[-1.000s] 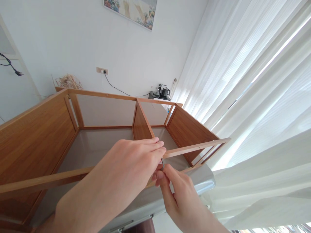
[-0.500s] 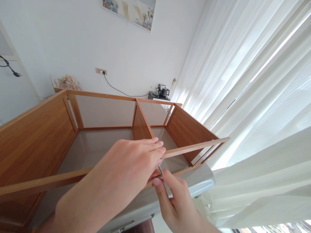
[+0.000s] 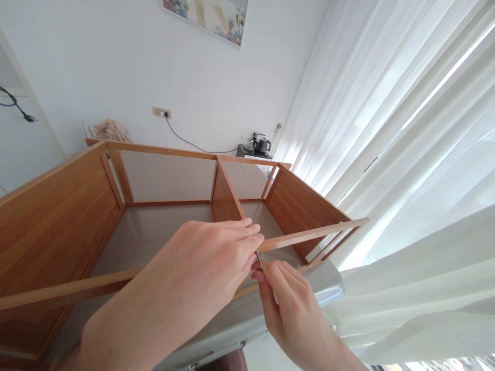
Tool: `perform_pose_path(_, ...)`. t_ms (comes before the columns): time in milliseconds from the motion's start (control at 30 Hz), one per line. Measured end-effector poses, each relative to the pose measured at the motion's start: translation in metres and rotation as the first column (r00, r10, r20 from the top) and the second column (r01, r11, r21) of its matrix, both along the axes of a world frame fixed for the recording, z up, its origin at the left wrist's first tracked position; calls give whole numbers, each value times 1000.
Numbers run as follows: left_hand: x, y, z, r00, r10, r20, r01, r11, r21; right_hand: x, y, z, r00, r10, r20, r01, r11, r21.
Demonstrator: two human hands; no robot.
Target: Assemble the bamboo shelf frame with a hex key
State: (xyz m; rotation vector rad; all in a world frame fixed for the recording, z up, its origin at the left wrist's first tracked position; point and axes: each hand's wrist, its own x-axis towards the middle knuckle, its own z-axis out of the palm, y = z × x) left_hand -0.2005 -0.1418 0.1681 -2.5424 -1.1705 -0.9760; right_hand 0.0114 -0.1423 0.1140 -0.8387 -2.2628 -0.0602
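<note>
A wooden cabinet frame (image 3: 309, 236) with a middle divider (image 3: 228, 193) spans the view in front of me. My left hand (image 3: 216, 257) is wrapped over the front rail where the divider meets it, its fingers curled together over the wood and its thumb hidden. Just below the rail, my right hand (image 3: 284, 293) pinches a small bent metal hex key (image 3: 259, 262) between thumb and forefinger. One end of the hex key reaches up to the rail's underside beside my left fingers; whatever it sits in is hidden.
The frame stands on a grey, glossy-edged table (image 3: 328, 283). Wooden side panels (image 3: 305, 206) rise at left and right. White curtains (image 3: 417, 170) hang close on the right. A black kettle (image 3: 263, 146) stands by the wall, near a plugged-in cord (image 3: 185, 140).
My right hand has turned the hex key and moved slightly up and to the right. My left hand keeps its hold on the rail.
</note>
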Motion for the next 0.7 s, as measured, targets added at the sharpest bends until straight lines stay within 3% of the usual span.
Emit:
perform_pose_path(200, -3, 2, -1, 994, 19, -106, -16, 999, 32, 3, 2, 5, 994, -57, 93, 43, 989, 144)
perform_pose_path(467, -7, 5, -6, 993, -14, -120, 18, 999, 38, 5, -6, 18, 944, -223, 243, 128, 926, 354)
perform_pose_path(600, -7, 5, -5, 991, -7, -137, 12, 999, 30, 6, -8, 25, 932, -250, 263, 141, 917, 373)
perform_pose_path(700, -9, 4, -4, 990, -11, -140, 15, 1000, 27, 5, -7, 23, 955, -191, 225, 120, 947, 297)
